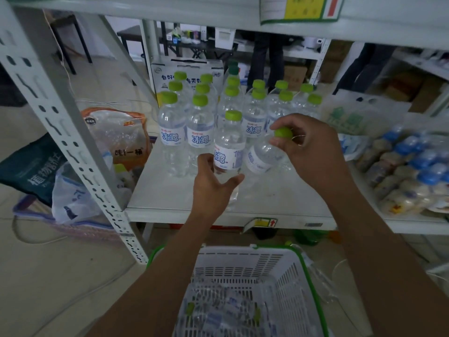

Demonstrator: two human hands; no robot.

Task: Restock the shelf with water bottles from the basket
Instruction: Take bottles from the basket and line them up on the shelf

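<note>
1. Head view: left hand (213, 183) was wrapped round the lower half of an upright bottle (229, 147), fingers on one side and thumb on the other, clamped on it.
2. Right hand (308, 147) pinched the green cap (283, 133) of a second bottle (262, 156), which was tilted and just right of the first.
3. Both were over the front of the shelf (279, 198), before rows of standing bottles (199, 127) (green caps, blue-lettered labels).
4. Basket (243, 263) sat below the shelf edge, with spare bottles (218, 310) lying inside.
</note>
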